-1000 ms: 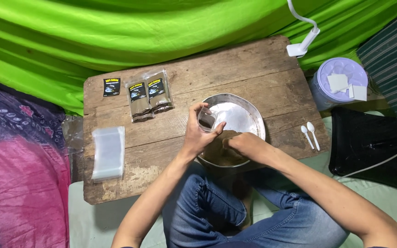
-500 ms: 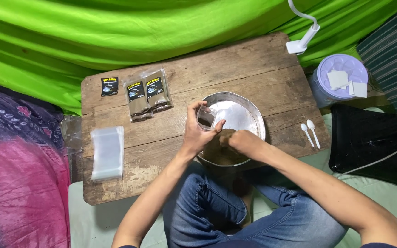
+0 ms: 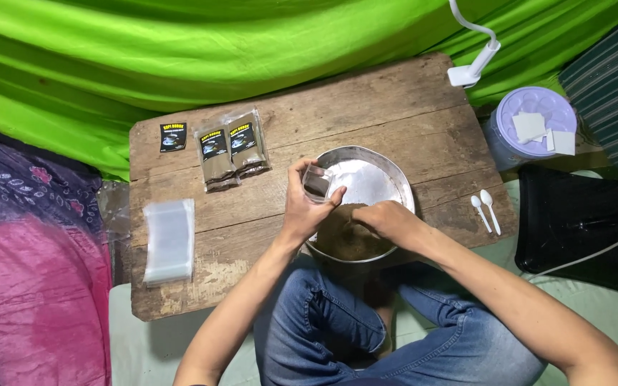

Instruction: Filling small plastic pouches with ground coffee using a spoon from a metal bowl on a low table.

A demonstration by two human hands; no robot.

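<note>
The left hand [image 3: 302, 207] gripped a small clear pouch [image 3: 317, 184] over the metal pan [image 3: 388, 171]. The right hand [image 3: 388, 218], fingers curled, rested in the brown powder [image 3: 345, 239] at the pan's near side

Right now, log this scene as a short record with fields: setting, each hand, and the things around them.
Setting: low wooden table in front of green cloth, person seated at it in jeans
Left hand: holds a small clear pouch over the metal pan
Right hand: down in the brown powder in the pan
Table, left: stack of clear bags, filled pouches, one black label
Table, right: two white spoons
Beside table: lilac lidded tub, black tray, white clip lamp
</note>
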